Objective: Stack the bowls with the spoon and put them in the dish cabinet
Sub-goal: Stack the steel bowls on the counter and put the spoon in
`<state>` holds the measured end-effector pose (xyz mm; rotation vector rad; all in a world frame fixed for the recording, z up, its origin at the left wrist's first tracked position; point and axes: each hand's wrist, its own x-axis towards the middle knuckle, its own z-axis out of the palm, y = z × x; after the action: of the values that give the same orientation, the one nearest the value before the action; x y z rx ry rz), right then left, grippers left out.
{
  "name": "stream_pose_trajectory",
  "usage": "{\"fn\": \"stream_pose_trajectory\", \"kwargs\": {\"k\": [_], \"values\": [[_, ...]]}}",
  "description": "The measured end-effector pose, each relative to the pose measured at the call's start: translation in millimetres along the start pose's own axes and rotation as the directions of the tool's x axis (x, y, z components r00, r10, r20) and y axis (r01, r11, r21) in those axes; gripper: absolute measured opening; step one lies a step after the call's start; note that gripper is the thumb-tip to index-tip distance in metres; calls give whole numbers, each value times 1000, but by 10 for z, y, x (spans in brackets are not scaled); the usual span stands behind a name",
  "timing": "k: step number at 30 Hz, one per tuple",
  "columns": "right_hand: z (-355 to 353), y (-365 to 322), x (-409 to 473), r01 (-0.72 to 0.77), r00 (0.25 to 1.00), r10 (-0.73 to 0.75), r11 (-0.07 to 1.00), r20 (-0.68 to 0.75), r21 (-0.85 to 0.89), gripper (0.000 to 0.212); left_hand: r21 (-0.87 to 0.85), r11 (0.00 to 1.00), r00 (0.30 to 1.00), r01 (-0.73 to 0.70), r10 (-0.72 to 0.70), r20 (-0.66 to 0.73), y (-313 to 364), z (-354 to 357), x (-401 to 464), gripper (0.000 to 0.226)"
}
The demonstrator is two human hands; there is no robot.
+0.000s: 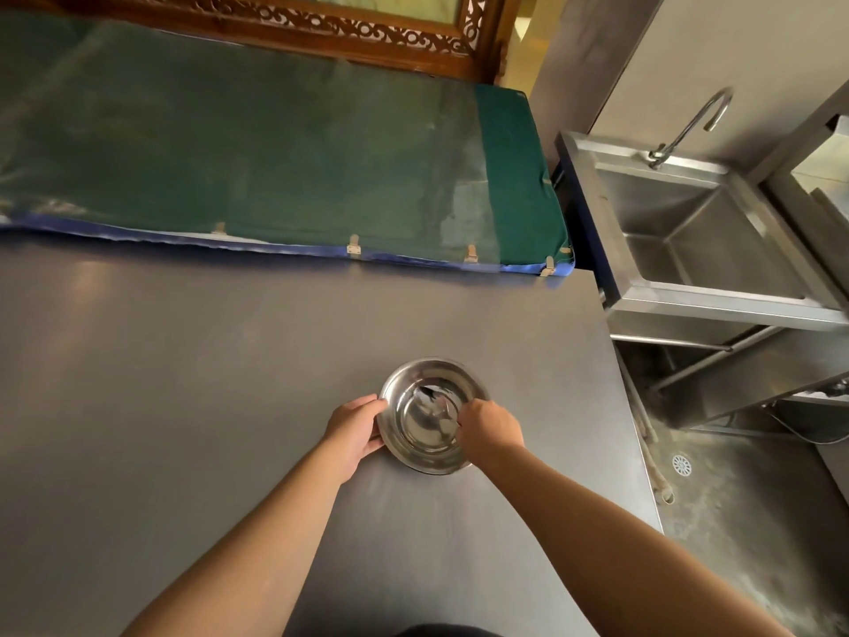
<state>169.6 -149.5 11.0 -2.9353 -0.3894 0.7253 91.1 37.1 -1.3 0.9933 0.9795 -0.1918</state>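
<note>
Bowls (425,429) sit nested on counter (229,383), near right edge, close to me. My left hand (356,429) cups left rim, fingers curled around outside, steadying stack. My right hand (489,427) over right rim, closed on spoon (441,413) handle, spoon head down in top bowl. Plan: lay spoon flat on bowl bottom so nothing rattles or tips, then grip stack at both rims, lift level. Dish cabinet not in view; sink (703,236) off right.

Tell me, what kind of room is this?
Probably a working kitchen: a steel sink with a curved tap, a grey metal counter, and a steel bowl held by both hands.
</note>
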Motion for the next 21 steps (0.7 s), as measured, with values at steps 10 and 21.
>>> {"fn": "stream_pose_trajectory", "kwargs": {"k": [10,21], "values": [[117,-75,99,56,998,-57,997,-7,-55,28,33,999,998,25,-27,63,86,-23,10,18],[-89,72,154,62,998,-58,993,-37,102,24,115,993,998,9,-16,61,138,-42,141,23]]}}
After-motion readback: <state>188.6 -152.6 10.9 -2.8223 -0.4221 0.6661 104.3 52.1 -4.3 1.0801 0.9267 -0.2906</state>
